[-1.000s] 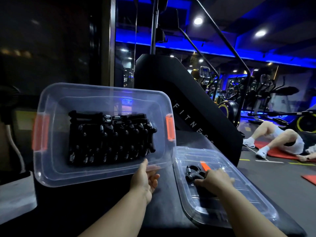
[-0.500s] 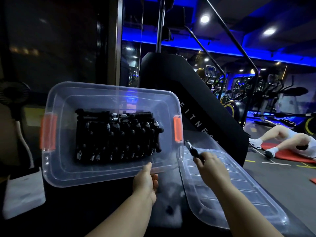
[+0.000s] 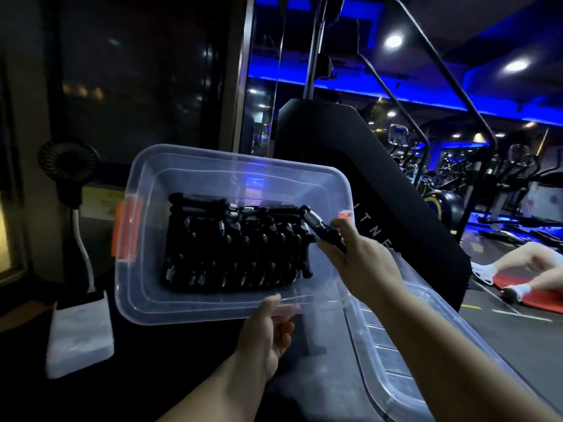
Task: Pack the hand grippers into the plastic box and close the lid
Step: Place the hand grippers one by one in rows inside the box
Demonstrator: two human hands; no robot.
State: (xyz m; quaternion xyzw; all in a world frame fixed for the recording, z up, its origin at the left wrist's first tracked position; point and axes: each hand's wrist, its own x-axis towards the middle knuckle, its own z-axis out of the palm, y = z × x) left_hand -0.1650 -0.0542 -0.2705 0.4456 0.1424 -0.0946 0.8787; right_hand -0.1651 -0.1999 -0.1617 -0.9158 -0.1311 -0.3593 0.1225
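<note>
- Clear plastic box (image 3: 152, 208) — tilted with its opening toward the camera.
- Its lid (image 3: 393, 360) lies flat to the right, under the right forearm.
- Black packed hand grippers (image 3: 231, 248) fill the box floor in 1 row.
- At the near rim the left hand (image 3: 268, 333) grips the box, thumb on top.
- The right hand (image 3: 362, 263) curls its fingers round 1 loose hand gripper (image 3: 316, 225) — spring end over the row's right end.

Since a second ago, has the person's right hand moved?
Yes. The right hand has lifted off the clear lid and gone up and left, holding a hand gripper over the right end of the plastic box.
</note>
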